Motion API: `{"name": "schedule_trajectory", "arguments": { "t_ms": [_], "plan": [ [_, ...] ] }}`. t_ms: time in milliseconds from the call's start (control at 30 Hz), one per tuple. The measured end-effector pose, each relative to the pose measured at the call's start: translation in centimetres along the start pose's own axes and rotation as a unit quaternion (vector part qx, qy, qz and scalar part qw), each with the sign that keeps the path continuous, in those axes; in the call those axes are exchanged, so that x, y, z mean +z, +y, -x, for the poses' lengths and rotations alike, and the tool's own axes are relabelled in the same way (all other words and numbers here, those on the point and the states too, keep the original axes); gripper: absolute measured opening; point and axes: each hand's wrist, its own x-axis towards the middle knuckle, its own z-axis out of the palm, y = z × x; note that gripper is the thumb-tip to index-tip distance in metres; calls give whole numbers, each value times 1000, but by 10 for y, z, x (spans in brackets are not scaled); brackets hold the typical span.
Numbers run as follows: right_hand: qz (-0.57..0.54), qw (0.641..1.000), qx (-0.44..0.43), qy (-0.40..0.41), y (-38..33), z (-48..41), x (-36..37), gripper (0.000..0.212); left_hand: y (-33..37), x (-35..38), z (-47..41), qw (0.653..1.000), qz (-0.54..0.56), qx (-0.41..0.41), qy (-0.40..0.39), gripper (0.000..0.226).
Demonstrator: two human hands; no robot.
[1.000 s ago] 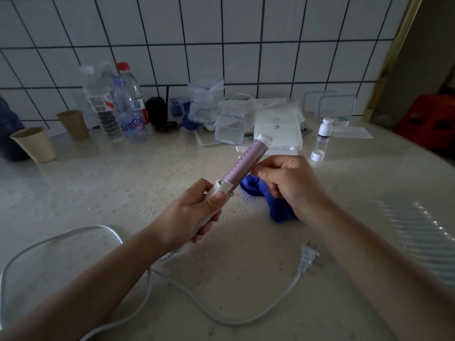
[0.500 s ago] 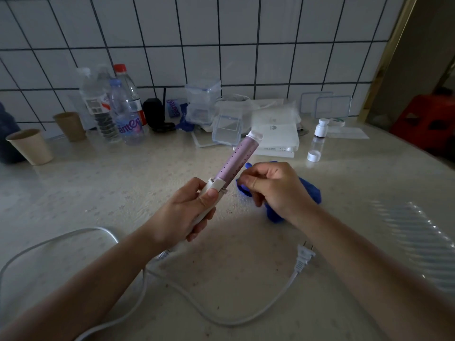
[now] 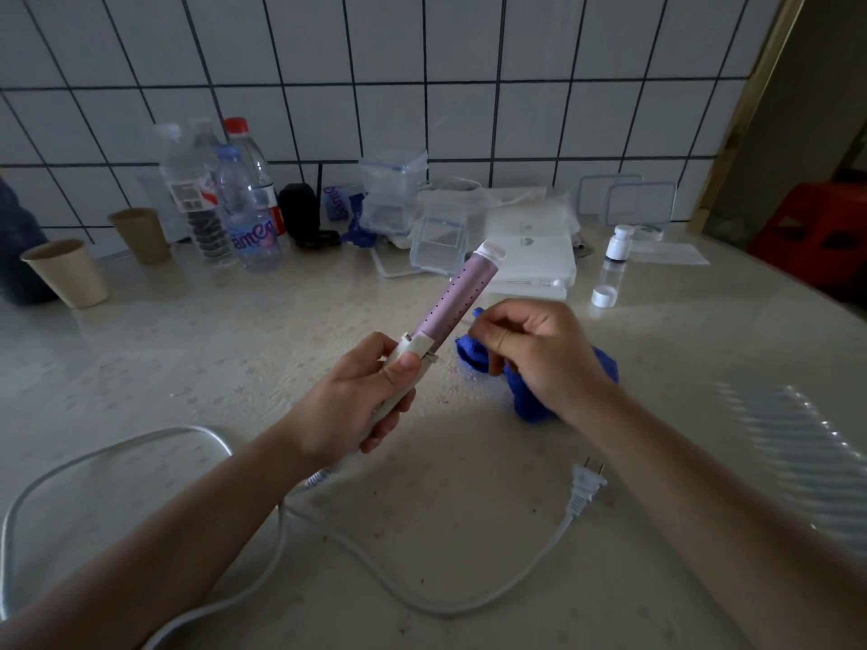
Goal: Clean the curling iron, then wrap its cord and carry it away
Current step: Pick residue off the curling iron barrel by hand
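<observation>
Curling iron [image 3: 457, 297] gripped by left hand [image 3: 370, 396], tilted up-right, right hand [image 3: 539, 354] pinching blue cloth [image 3: 528, 405] beside it

Lower left, the cord [image 3: 183, 431] runs off the frame; the left hand [image 3: 356, 405] hides the curling iron [image 3: 455, 302] handle, the right hand [image 3: 544, 358] most of the blue cloth [image 3: 530, 405].

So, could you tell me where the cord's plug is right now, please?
In the head view the plug lies on the table, right of centre, beside the right forearm and nearer the camera than the blue cloth.
</observation>
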Motion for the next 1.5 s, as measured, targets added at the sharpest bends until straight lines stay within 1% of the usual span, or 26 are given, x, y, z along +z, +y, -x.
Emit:
{"name": "schedule_trajectory", "arguments": {
  "t_ms": [67,133,200,333,367,467,500,533,600,667,833,867,933,1000,1067,1133,1167,1267,1300,1333,1433,1500],
  "plan": [
    [-6,1000,9,17,-1,0,0,34,1,0,0,1000,0,0,-3,52],
    [-34,997,15,72,-2,-8,-14,28,0,0,0,1000,-1,0,-5,54],
    [-42,995,9,92,-1,-11,-20,29,-1,-1,1,1000,2,0,-8,52],
    [15,1000,0,4,-1,2,3,36,-2,-2,0,1000,-6,-7,-7,49],
    [14,1000,2,4,-2,1,3,35,-2,-2,0,1000,-7,-5,-7,48],
    [-17,998,6,62,-4,-6,-11,28,0,-1,0,1000,-2,1,-4,50],
    [-18,998,5,61,-5,-6,-11,27,0,-1,0,1000,0,3,-2,52],
    [-9,999,4,43,-5,-3,-7,27,1,-1,0,1000,0,3,1,52],
    [18,1000,6,-20,-4,5,7,22,1,-1,1,1000,2,0,8,53],
    [20,998,19,-48,-3,9,14,20,2,0,1,1000,9,-4,12,52],
    [26,999,27,-22,-3,4,8,25,-2,2,-1,1000,-4,-6,10,43],
    [29,999,34,-7,-3,4,8,27,-3,2,0,1000,-5,-7,7,44],
    [21,997,52,52,-1,0,2,31,-3,2,0,1000,-3,-9,0,48],
    [14,994,58,97,0,-5,-7,31,-4,2,0,1000,2,-15,-6,48],
    [26,995,56,84,0,-3,-3,24,-5,3,0,1000,3,-18,-9,50],
    [36,997,54,40,-1,3,7,19,-6,2,-1,1000,-1,-18,-10,50],
    [36,997,58,39,-2,4,9,19,-7,1,-1,1000,-4,-16,-11,49],
    [34,989,68,123,-2,-6,-8,22,-8,0,-1,1000,-15,-12,-18,48],
    [33,987,71,139,-2,-8,-12,21,-9,0,-1,1000,-17,-10,-20,48],
    [33,987,71,137,-2,-8,-13,19,-10,1,-1,1000,-20,-8,-21,48],
    [38,995,62,73,-2,2,5,21,-9,1,-1,999,-24,-6,-22,46],
    [46,993,67,82,-3,1,4,20,-8,0,0,999,-24,-4,-25,46]
  ]
}}
